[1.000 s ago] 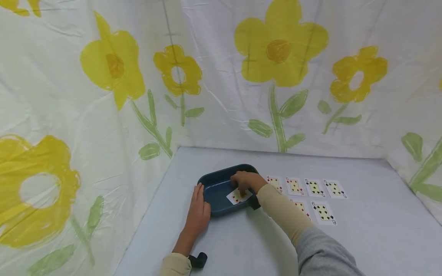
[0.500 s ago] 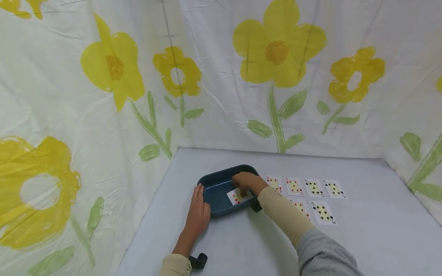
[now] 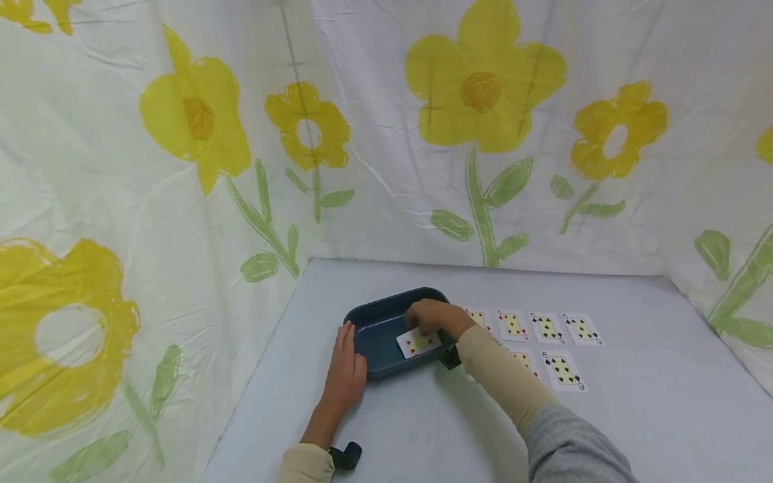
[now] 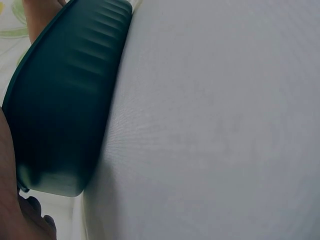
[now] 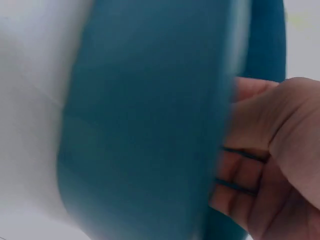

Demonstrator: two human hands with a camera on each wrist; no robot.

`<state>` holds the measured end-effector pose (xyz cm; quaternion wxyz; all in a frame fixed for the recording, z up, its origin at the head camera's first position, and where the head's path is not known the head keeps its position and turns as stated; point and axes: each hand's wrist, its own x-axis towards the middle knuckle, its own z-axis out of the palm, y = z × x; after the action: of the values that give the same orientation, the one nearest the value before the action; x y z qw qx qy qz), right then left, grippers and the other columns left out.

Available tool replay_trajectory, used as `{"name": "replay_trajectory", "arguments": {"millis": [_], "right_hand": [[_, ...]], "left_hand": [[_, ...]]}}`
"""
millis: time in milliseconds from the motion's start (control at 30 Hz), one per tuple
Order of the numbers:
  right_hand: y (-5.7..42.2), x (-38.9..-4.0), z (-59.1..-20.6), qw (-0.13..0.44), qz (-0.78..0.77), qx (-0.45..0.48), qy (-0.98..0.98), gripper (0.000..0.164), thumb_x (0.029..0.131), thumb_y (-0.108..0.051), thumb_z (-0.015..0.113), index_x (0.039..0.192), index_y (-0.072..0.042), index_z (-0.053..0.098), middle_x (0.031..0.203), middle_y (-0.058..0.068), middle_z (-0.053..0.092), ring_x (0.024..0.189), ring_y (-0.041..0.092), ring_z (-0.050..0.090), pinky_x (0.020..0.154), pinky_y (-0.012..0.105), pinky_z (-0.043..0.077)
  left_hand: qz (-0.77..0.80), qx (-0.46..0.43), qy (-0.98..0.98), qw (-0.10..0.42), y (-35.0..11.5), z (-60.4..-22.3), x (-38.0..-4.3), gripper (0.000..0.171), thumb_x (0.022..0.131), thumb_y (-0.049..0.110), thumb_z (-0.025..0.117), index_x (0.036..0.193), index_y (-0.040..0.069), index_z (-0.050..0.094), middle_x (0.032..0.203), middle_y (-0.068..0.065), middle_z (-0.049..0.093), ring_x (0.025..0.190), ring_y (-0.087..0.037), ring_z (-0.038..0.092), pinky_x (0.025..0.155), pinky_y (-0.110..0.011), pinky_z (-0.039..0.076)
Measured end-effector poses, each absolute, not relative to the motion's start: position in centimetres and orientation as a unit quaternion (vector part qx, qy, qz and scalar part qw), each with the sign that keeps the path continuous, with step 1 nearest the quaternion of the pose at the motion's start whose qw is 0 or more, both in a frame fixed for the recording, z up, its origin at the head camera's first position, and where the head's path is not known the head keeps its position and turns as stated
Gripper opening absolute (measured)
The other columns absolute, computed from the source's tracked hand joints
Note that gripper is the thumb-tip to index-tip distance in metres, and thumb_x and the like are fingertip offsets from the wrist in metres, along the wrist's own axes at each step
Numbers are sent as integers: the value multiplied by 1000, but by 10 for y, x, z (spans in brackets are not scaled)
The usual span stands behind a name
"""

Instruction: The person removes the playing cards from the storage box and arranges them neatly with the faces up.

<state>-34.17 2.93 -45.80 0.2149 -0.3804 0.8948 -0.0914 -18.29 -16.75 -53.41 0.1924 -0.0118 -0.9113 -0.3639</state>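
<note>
A dark teal tray point(image 3: 377, 337) stands on the table, with a playing card point(image 3: 413, 345) bearing red hearts inside it. My left hand point(image 3: 345, 376) rests against the tray's left end, fingers straight along the rim. That tray's outer wall point(image 4: 65, 100) fills much of the left wrist view. Reaching over the near right side, my right hand point(image 3: 433, 316) has its fingers bent down onto the card and seems to pinch its right part, which it covers. In the right wrist view the tray wall point(image 5: 145, 120) hides the fingertips of the right hand point(image 5: 285, 150).
Right of the tray, several face-up playing cards lie in two rows, among them a five of diamonds point(image 3: 512, 325) and a six of spades point(image 3: 564, 371). My right forearm covers part of them. A flower-printed curtain point(image 3: 386, 201) hangs behind the pale table point(image 3: 634, 376).
My right hand has shifted slightly over the card, and its downward-pointing finger shows less. The card has turned a little. My left hand and the tray have stayed in place.
</note>
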Motion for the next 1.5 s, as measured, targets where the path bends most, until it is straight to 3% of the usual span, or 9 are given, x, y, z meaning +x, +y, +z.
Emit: {"name": "replay_trajectory", "arguments": {"millis": [233, 733, 867, 1067, 1500], "right_hand": [[52, -344, -455, 204, -192, -381, 881, 19, 87, 6, 68, 96, -11, 70, 90, -1, 64, 83, 16, 57, 74, 35, 52], [129, -323, -452, 65, -433, -299, 848, 16, 94, -1, 63, 109, 2, 66, 94, 9, 67, 86, 22, 64, 75, 40, 56], [156, -311, -452, 55, -476, -235, 846, 20, 96, -1, 62, 114, 6, 64, 96, 15, 66, 83, 25, 64, 72, 46, 58], [206, -290, -464, 48, -505, -118, 854, 30, 98, -6, 61, 124, 6, 59, 104, 18, 67, 88, 26, 65, 81, 50, 57], [306, -255, -495, 26, -467, 23, 884, 42, 99, -11, 58, 133, 12, 49, 108, 23, 64, 87, 26, 64, 70, 30, 57]], "left_hand": [[-369, -13, -910, 187, -166, -532, -182, 58, 96, -1, 42, 152, -9, 28, 162, -20, 20, 149, -40, 15, 116, -56, 20], [-371, -27, -908, 192, -171, -535, -184, 58, 96, -2, 40, 152, -10, 26, 162, -21, 19, 149, -42, 15, 115, -58, 20], [-375, -26, -907, 191, -170, -535, -184, 58, 96, -2, 40, 152, -10, 26, 162, -21, 18, 149, -42, 15, 116, -58, 20], [-378, -30, -905, 191, -168, -538, -183, 58, 96, -3, 39, 152, -11, 26, 162, -22, 19, 148, -42, 15, 115, -58, 20], [-375, -32, -905, 199, -167, -532, -182, 59, 95, -4, 41, 151, -12, 26, 161, -23, 20, 148, -41, 17, 115, -57, 21]]}}
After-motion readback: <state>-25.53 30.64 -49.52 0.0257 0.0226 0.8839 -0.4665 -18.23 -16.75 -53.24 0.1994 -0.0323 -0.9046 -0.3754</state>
